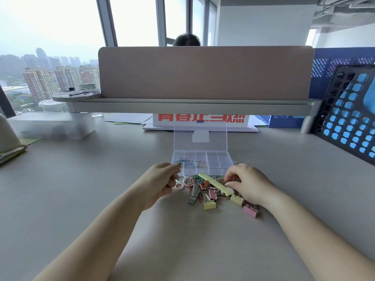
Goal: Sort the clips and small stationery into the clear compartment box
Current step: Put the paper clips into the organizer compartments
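Starting nearest, two bare forearms are seen stretched over the grey tabletop (182, 244) toward a heap of small stationery. The left hand (160, 182) is held at the heap's left edge, just above two pink rings (179, 186). Its grip is narrow, with the thumb pressed to the curled forefinger, and whether anything is pinched there cannot be told. The right hand (248, 184) is lowered onto the heap's right side, its grip likewise narrow. Its thumb and forefinger are closed on the coloured paper clips (199, 178), beside the rounded end of a long pale-yellow stick (214, 182) that is laid slantwise across the pile. At the near side of the heap, a pink binder clip (251, 211) is found beside the right wrist. Two yellow binder clips (210, 205) and a grey USB stick (193, 194) are placed between the hands, and orange binder clips (203, 185) are tangled behind them. Just beyond the heap, the clear compartment box (222, 159) is set with its lid (200, 146) raised upright. Coloured clips are seen in its left-hand compartments. Farther back, a white board with red lettering (200, 118) is propped under a pink-brown divider screen (205, 72). A frosted box (52, 126) is kept at the far left and blue perforated panels (345, 122) at the right.
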`<action>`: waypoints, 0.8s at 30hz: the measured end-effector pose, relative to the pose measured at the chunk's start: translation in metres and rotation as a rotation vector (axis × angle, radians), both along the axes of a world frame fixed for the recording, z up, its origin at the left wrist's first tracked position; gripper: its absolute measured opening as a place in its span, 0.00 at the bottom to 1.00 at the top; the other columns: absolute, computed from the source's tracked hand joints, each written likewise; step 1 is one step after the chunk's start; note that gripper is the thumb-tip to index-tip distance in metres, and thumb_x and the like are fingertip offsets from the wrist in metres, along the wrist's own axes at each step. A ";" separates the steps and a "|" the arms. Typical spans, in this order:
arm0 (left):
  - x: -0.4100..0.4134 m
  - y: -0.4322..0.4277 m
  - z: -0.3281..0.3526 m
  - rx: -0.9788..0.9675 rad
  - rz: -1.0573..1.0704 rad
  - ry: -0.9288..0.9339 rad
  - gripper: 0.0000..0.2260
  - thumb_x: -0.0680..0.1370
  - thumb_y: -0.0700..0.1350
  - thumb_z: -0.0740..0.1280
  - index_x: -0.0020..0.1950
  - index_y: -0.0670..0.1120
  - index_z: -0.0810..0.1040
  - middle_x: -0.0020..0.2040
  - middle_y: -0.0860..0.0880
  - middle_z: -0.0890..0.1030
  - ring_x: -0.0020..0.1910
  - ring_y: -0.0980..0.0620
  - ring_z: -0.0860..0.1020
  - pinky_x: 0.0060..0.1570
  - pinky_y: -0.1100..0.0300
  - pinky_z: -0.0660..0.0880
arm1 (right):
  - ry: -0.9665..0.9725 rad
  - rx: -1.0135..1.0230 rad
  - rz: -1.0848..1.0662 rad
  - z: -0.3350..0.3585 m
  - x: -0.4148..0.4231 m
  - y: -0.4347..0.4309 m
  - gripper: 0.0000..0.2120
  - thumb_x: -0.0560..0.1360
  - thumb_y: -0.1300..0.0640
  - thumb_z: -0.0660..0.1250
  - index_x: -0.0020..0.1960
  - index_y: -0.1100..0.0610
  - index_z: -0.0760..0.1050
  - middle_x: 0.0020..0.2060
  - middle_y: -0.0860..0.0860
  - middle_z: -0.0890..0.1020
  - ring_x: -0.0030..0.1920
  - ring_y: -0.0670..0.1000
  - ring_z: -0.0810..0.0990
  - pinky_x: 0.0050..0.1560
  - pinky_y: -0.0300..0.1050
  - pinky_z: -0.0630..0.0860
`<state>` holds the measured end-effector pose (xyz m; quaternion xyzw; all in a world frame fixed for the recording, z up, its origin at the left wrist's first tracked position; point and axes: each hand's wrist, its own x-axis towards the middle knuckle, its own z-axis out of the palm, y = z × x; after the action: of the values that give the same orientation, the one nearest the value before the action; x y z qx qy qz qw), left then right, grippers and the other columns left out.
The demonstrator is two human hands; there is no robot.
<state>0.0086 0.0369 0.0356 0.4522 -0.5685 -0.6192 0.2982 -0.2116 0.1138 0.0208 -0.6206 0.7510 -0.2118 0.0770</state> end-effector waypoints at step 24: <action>-0.002 0.012 -0.002 -0.679 -0.234 -0.826 0.09 0.66 0.58 0.71 0.37 0.53 0.78 0.29 0.55 0.71 0.31 0.56 0.69 0.32 0.63 0.64 | -1.462 -0.068 -0.168 0.021 -0.004 0.003 0.07 0.76 0.61 0.61 0.40 0.59 0.72 0.31 0.52 0.74 0.26 0.46 0.71 0.19 0.34 0.63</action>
<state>0.0063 0.0486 0.0334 0.4700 -0.8526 -0.2009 0.1086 -0.2153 0.1164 0.0418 -0.2633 0.5458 -0.5999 0.5223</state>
